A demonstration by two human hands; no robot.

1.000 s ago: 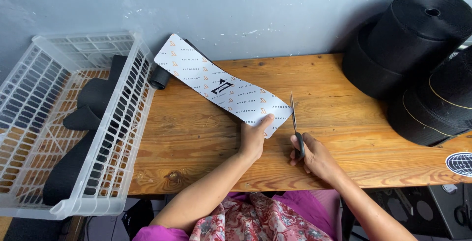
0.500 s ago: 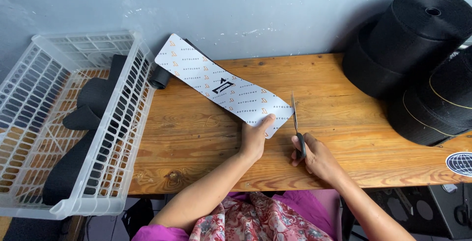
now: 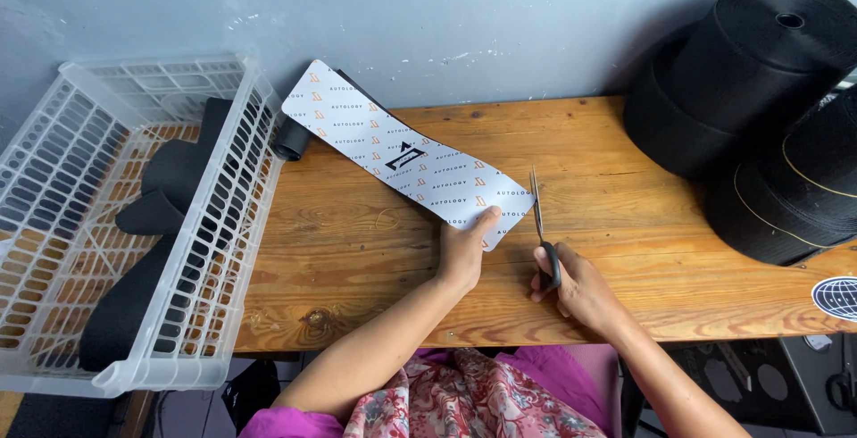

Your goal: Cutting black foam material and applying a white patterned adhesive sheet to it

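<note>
Nothing has shifted over the last second: the white printed strip (image 3: 406, 157) lies as before across the wooden table (image 3: 357, 250), running from the white basket (image 3: 54, 179) toward the near right. The left hand (image 3: 464, 250) pins its near end with a flat thumb. The right hand (image 3: 576, 286) grips the scissors (image 3: 540, 224), blades apparently together just right of the strip's edge. The black rolls (image 3: 759, 72) at far right are cut off, and the basket's dark pieces are hard to identify.
</note>
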